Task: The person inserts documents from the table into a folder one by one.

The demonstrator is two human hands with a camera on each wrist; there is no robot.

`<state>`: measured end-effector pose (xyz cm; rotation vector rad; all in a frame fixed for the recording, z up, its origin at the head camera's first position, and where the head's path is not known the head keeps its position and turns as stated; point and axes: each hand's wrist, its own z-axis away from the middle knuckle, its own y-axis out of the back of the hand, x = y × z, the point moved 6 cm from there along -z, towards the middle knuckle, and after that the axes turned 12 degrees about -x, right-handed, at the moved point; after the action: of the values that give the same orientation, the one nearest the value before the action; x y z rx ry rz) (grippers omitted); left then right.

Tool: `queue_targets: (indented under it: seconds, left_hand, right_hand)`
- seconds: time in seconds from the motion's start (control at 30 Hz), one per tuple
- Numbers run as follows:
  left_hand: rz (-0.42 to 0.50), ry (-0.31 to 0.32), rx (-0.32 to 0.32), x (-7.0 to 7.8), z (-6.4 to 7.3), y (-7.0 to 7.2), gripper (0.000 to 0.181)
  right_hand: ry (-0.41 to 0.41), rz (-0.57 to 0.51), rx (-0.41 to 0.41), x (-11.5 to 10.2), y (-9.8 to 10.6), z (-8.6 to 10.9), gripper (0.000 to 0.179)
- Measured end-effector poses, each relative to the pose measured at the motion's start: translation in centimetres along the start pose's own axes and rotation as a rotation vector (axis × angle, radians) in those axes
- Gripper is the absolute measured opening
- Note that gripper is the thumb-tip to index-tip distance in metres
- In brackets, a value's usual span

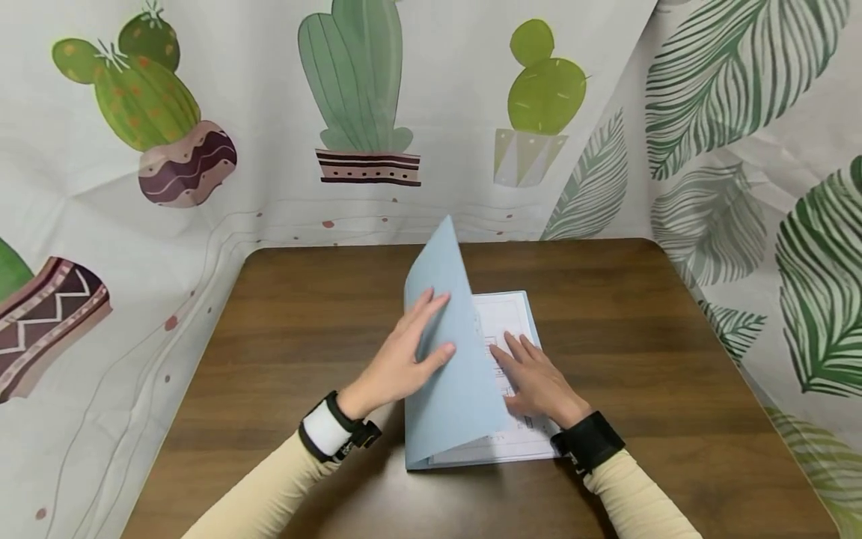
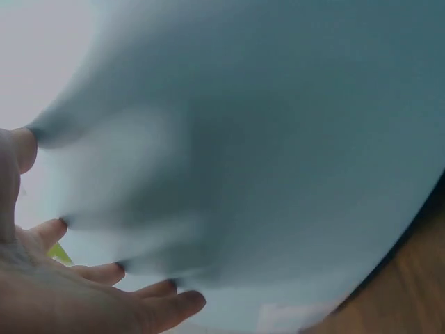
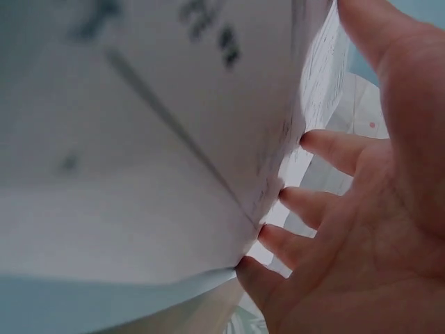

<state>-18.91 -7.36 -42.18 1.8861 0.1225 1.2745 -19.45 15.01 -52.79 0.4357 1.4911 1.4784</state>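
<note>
A light blue folder (image 1: pixel 447 374) stands half opened on the table, its front cover raised at a slant. White printed papers (image 1: pixel 505 318) lie inside on the back cover. Against the outer face of the raised cover, my left hand (image 1: pixel 397 363) rests its spread fingertips; the left wrist view shows those fingers (image 2: pixel 97 273) touching the blue surface (image 2: pixel 292 174). My right hand (image 1: pixel 539 382) lies with spread fingers on the papers. In the right wrist view its fingertips touch the printed sheet (image 3: pixel 139 209). The raised cover hides the left part of the papers.
The folder lies on a brown wooden table (image 1: pixel 303 314) with rounded far corners. Behind it hangs a white cloth (image 1: pixel 458 90) printed with cacti, and a leaf-patterned cloth (image 1: pixel 774 322) covers the right side. Both wrists wear dark bands with small cameras.
</note>
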Motion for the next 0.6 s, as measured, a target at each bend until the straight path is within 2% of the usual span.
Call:
queue_targets:
  seconds: [0.13,0.23,0.33,0.47,0.6]
  left_hand:
    - [-0.031,0.016,-0.052,-0.9,-0.9,-2.0,0.072]
    - [-0.076,0.046,-0.087,-1.5,-1.3,-3.1,0.072]
    - [-0.124,0.046,-0.109,-2.1,-1.6,-3.8,0.072]
    - [-0.198,0.019,-0.114,-3.1,-2.0,-4.3,0.071]
    - [-0.275,0.028,-0.135,-4.4,-2.3,-5.0,0.07]
  right_hand:
    - [0.139,-0.016,0.104,-0.3,0.6,0.5,0.068]
    - [0.205,-0.094,0.161,0.1,1.2,1.2,0.058]
    - [0.133,-0.165,0.175,1.3,1.8,2.2,0.06]
    - [-0.069,-0.227,0.152,3.9,2.2,3.4,0.068]
    - [-0.211,-0.265,0.182,6.4,3.0,4.8,0.068]
